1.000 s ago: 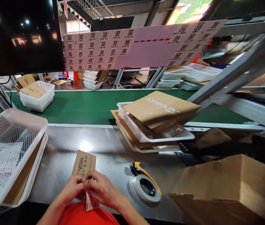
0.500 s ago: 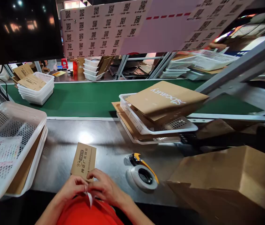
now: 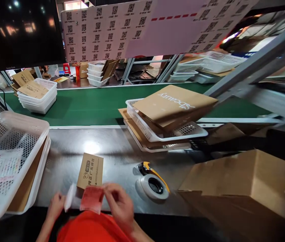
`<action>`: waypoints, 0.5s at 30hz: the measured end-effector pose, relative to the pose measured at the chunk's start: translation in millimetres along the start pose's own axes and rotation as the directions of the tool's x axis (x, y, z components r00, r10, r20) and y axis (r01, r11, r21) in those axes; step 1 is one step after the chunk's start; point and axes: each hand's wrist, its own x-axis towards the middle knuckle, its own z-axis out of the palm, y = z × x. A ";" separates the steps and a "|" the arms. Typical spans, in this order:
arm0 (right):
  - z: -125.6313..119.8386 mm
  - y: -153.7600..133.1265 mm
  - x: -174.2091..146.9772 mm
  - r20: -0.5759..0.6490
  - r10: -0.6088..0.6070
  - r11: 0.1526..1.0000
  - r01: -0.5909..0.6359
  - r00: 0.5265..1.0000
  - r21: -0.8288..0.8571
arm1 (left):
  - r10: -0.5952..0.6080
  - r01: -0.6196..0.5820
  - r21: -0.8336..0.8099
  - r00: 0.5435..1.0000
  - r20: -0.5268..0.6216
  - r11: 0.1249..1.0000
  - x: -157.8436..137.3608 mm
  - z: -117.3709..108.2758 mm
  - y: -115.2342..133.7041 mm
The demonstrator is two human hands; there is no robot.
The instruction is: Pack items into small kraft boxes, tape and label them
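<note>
My left hand [image 3: 56,204] is closed on a small white slip [image 3: 70,197], which is smeared by motion. Between the thumb and fingers of my right hand [image 3: 120,203] is a thin, reddish, see-through square [image 3: 92,199]; its exact kind is unclear. A small brown cardboard box [image 3: 90,170] with black printing lies on the metal table just beyond the square, which overlaps its near edge in view. To the right of my right hand lies a tape dispenser [image 3: 154,185] with a yellow and black handle and a roll of clear tape.
White perforated baskets [image 3: 40,126] are stacked at the left, with cardboard between them. Another basket [image 3: 152,134] holds a "Sbeauty" carton [image 3: 175,102]. A large carton [image 3: 223,178] stands at the right. Behind the table runs a green conveyor belt [image 3: 94,107].
My hands have moved apart, left hand leftward with the white slip, right hand rightward with the reddish square. Earlier they were together over a white slip. The small box stays in place.
</note>
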 end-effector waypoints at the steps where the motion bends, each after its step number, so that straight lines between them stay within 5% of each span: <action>1: 6.1 13.6 10.9 -0.094 0.091 0.996 -0.092 0.991 -0.014 | 0.011 -0.009 0.076 0.999 -0.034 0.997 0.2 -6.6 -11.0; 3: 16.7 45.4 38.3 -0.184 0.207 0.974 -0.221 0.961 -0.058 | 0.101 -0.087 0.202 0.993 -0.065 0.976 -2.4 -15.2 -25.8; 5: 23.7 76.5 63.4 -0.200 0.234 0.959 -0.260 0.951 -0.115 | 0.320 -0.296 0.297 0.947 -0.032 0.908 -6.4 -16.1 -27.8; 9: 29.0 116.0 81.5 -0.166 0.162 0.949 -0.200 0.973 -0.243 | 0.720 -0.730 0.274 0.676 0.155 0.626 -9.3 6.1 7.5; 12: 31.2 127.7 74.7 -0.114 0.061 0.926 -0.099 0.992 -0.364 | 0.784 -0.843 0.258 0.535 0.314 0.472 -2.4 34.6 45.4; 15: 34.9 136.2 63.4 -0.053 -0.033 0.880 0.004 0.998 -0.474 | 0.734 -0.853 0.283 0.522 0.434 0.439 9.3 58.5 60.7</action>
